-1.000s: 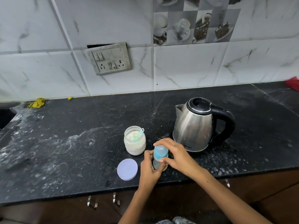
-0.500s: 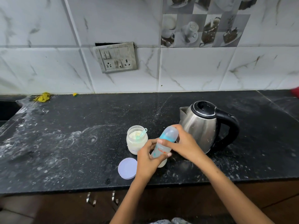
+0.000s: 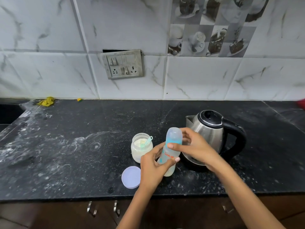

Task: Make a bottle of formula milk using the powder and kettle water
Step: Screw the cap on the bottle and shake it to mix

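The bottle (image 3: 168, 156) is gripped low by the left hand (image 3: 154, 169); the cap (image 3: 174, 135), pinched by the right hand (image 3: 195, 148), is best twisted squarely, bottle steadied.

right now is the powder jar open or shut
Open. The powder jar has no lid on; its lilac lid lies flat on the counter, and a scoop sticks out.

Home kitchen: black granite counter (image 3: 82, 146), marble wall tiles (image 3: 198, 76), kettle (image 3: 211, 134), switchboard (image 3: 123, 64).
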`<action>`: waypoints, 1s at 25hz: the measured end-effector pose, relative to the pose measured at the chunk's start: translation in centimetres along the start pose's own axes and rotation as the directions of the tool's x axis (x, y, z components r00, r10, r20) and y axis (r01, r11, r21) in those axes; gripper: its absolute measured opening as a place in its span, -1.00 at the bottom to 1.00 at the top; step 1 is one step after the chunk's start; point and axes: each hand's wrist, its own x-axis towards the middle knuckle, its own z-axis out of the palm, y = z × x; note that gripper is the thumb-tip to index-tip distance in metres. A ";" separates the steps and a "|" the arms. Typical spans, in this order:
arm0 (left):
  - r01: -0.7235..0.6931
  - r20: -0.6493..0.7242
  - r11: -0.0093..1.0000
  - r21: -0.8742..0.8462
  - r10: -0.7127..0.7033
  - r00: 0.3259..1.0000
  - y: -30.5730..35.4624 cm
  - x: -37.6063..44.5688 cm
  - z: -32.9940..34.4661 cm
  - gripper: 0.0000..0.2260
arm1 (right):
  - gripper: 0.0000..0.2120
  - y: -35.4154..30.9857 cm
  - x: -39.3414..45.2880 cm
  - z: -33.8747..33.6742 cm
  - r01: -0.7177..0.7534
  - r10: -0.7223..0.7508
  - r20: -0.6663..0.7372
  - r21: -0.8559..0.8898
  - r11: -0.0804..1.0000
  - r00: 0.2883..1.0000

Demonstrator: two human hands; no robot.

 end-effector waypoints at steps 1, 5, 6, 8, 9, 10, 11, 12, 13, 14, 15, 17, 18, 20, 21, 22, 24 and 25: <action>0.004 -0.007 1.000 -0.009 -0.004 1.000 0.1 0.1 -0.1 -0.58 | -0.14 -0.3 -0.1 -0.6 -0.011 -0.009 0.115 0.177 0.984 0.993; -0.005 -0.032 1.000 0.011 0.006 0.999 0.2 0.2 -0.1 -0.55 | -0.37 -0.5 -0.1 -1.5 0.153 -0.185 0.139 0.216 0.964 0.973; -0.016 -0.043 1.000 0.021 0.017 0.999 0.3 0.2 -0.1 -0.56 | -0.46 -0.5 0.0 -1.0 0.187 -0.193 0.028 0.141 0.972 0.981; -0.037 -0.064 0.998 0.052 0.040 0.997 0.4 0.1 -0.1 -0.57 | -0.50 -0.3 -0.1 0.4 0.189 -0.191 -0.173 -0.032 0.982 0.966; -0.040 -0.076 0.997 0.066 0.045 0.996 0.5 0.1 -0.1 -0.58 | -0.46 -0.1 -0.1 1.0 0.160 -0.178 -0.228 -0.094 0.983 0.957; -0.044 -0.083 0.996 0.074 0.050 0.995 0.5 0.1 -0.2 -0.58 | -0.41 0.1 0.0 1.1 0.131 -0.162 -0.239 -0.139 0.982 0.957; -0.045 -0.083 0.996 0.078 0.052 0.995 0.5 0.1 -0.2 -0.58 | -0.36 0.1 0.1 0.8 0.113 -0.137 -0.184 -0.139 0.984 0.973; -0.044 -0.082 0.996 0.077 0.051 0.995 0.4 0.0 -0.3 -0.58 | -0.28 -0.1 0.1 0.2 0.101 -0.104 -0.058 -0.057 0.993 0.993; -0.042 -0.085 0.996 0.074 0.048 0.995 0.5 0.0 -0.4 -0.57 | -0.19 -0.2 0.0 -0.6 0.073 -0.083 0.103 0.100 0.992 0.991; -0.040 -0.089 0.997 0.068 0.046 0.995 0.5 0.0 -0.5 -0.57 | -0.14 -0.3 0.0 -1.4 0.035 -0.093 0.233 0.241 0.970 0.968; -0.040 -0.093 0.997 0.060 0.045 0.995 0.6 0.0 -0.6 -0.58 | -0.15 -0.5 -0.1 -2.0 0.029 -0.125 0.294 0.312 0.950 0.948; -0.048 -0.088 0.997 0.054 0.052 0.995 0.8 0.0 -0.5 -0.58 | -0.34 -0.6 0.0 -1.6 0.130 -0.164 0.192 0.179 0.975 0.968; -0.050 -0.080 0.997 0.060 0.054 0.995 0.9 0.0 -0.4 -0.58 | -0.43 -0.7 0.2 -0.9 0.156 -0.157 0.068 0.015 0.988 0.985; -0.050 -0.060 0.996 0.068 0.054 0.997 1.0 0.1 -0.4 -0.57 | -0.36 -0.7 0.1 0.2 0.115 -0.126 -0.048 -0.182 0.976 0.991; -0.052 -0.058 0.997 0.063 0.056 0.997 1.1 0.1 -0.4 -0.58 | -0.29 -0.3 0.1 0.3 0.091 -0.089 0.018 -0.116 0.989 0.996; -0.055 -0.065 0.997 0.059 0.059 0.996 1.1 0.1 -0.6 -0.58 | -0.24 -0.2 0.1 0.0 0.050 -0.056 0.121 0.057 0.997 0.991; -0.064 -0.081 0.996 0.058 0.069 0.994 1.1 0.1 -0.8 -0.59 | -0.24 -0.4 -0.4 -1.1 -0.030 -0.053 0.268 0.298 0.954 0.962; -0.067 -0.085 0.996 0.066 0.072 0.994 1.2 0.0 -0.7 -0.59 | -0.31 -0.2 -0.4 -1.3 0.013 -0.081 0.247 0.264 0.964 0.966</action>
